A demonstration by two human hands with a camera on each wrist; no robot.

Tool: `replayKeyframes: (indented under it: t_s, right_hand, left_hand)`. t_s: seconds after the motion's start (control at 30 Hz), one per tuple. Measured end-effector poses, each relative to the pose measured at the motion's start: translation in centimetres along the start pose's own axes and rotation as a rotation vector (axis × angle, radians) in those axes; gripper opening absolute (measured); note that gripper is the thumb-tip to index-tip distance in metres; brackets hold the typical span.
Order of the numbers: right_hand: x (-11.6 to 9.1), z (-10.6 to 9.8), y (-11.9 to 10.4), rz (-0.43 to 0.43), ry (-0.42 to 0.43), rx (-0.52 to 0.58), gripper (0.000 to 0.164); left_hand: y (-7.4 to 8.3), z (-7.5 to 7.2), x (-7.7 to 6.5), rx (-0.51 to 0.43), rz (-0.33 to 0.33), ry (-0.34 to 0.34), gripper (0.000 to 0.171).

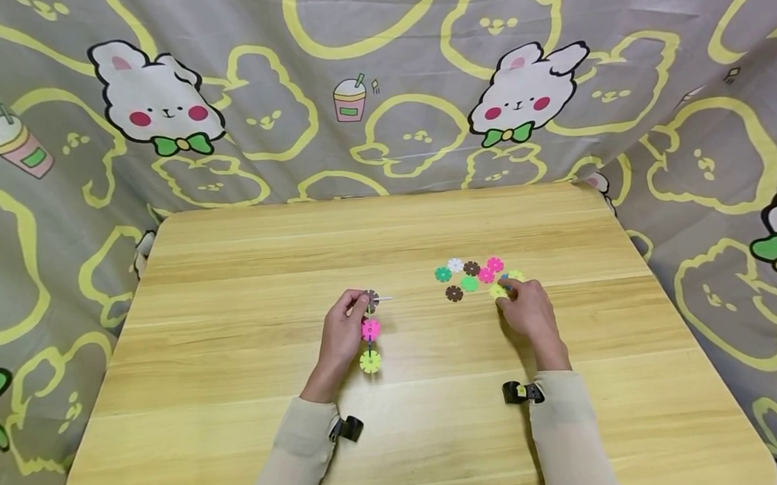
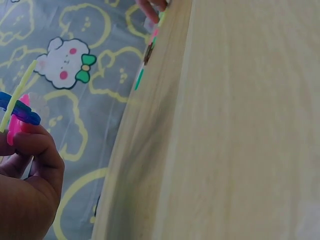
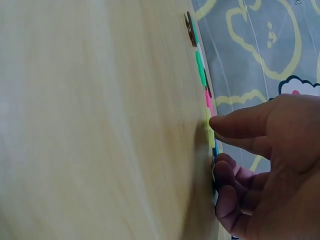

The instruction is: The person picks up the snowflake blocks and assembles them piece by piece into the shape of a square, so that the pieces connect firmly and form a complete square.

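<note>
My left hand (image 1: 345, 327) pinches a joined string of notched plastic snowflake discs above the table. In the head view a dark disc (image 1: 373, 300) sits by the fingertips, with a white disc (image 1: 384, 298) edge-on. Below it hang a pink disc (image 1: 370, 330) and a yellow disc (image 1: 370, 361). A blue disc (image 2: 22, 111) crosses the yellow and pink ones in the left wrist view. My right hand (image 1: 529, 308) reaches down to the right end of the loose discs, thumb and forefinger extended at a yellow disc (image 3: 209, 127) and a blue disc (image 3: 216, 149).
Loose discs lie flat near the right hand: green (image 1: 443, 274), white (image 1: 455, 265), brown (image 1: 455, 293), light green (image 1: 470, 283) and pink (image 1: 494, 264). The wooden table (image 1: 262, 257) backs onto a printed curtain (image 1: 411, 70). A black wrist camera (image 1: 350, 428) is on the left sleeve.
</note>
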State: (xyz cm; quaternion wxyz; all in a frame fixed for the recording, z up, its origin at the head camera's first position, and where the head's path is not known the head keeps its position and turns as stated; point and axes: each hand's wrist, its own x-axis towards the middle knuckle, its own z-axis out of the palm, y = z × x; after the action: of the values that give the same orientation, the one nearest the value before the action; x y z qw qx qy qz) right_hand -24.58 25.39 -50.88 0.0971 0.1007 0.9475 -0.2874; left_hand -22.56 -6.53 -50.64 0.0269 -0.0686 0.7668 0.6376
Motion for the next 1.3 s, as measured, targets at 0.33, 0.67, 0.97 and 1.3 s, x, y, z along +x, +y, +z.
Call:
replayKeyframes:
  t_s: [0.33,0.67,0.97,1.3]
  right_hand:
    - [0.2,0.0,0.2,-0.014,-0.005,-0.011,0.04]
    - [0.2,-0.1,-0.1,-0.017,-0.058,0.012,0.033]
    - [-0.1,0.1,0.0,-0.054,-0.051,0.027,0.029]
    - [-0.5,1.1,-2.4,-0.117,-0.022,0.261,0.031]
  left_hand:
    - [-0.1,-0.1,-0.1,0.009,0.007,0.0,0.021]
    - [-0.1,0.0,-0.1,0.022,0.0,0.002,0.021]
    - [0.0,0.0,-0.1,0.013,-0.002,0.003,0.021]
    - [-0.1,0.0,-0.1,0.019,-0.008,0.006,0.021]
